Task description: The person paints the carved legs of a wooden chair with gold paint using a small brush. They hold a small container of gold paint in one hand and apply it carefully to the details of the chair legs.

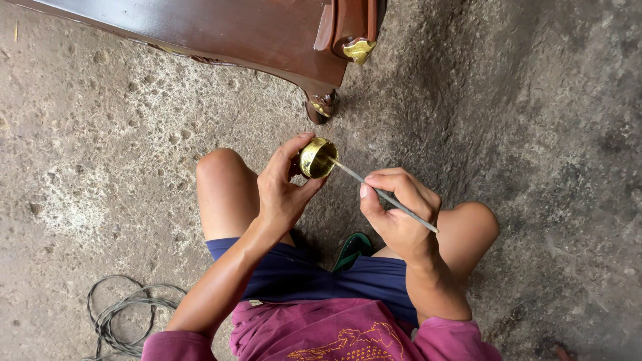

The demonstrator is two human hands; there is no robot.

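A coil of cable (120, 314) lies on the concrete floor (535, 134) at far left. A small gold-coated cup (316, 158) is held over the knees, clamped in the left hand (284, 190). A thin brush (384, 195), pinched in the right hand (398, 214), is dipped into it. Loading gold paint seems the step underway; next, a steady carry to the gilded trim (359, 50) on the dark wooden furniture (234, 30) is probably called for.

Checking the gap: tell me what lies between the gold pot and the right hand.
In the head view, only the thin brush spans it, from right hand into the gold pot; concrete floor lies beneath.
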